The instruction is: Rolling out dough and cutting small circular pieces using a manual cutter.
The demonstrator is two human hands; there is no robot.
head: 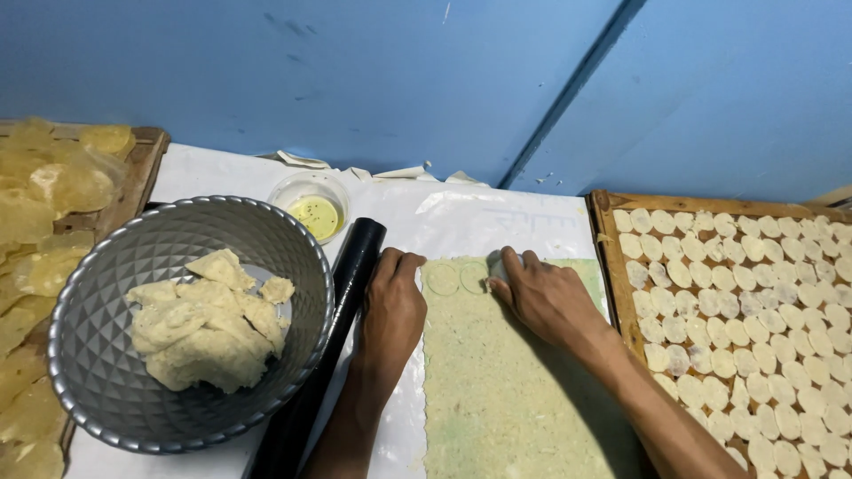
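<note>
Right hand [541, 297] presses round cutter [497, 264] into dough sheet [506, 390]; left hand [390, 310] flat beside

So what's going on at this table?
A person is cutting rounds out of a rolled dough sheet. The right hand presses a small round cutter into its top edge, beside two cut circles; the left hand rests flat alongside. A bowl holds dough scraps, and a tray holds finished rounds.
</note>
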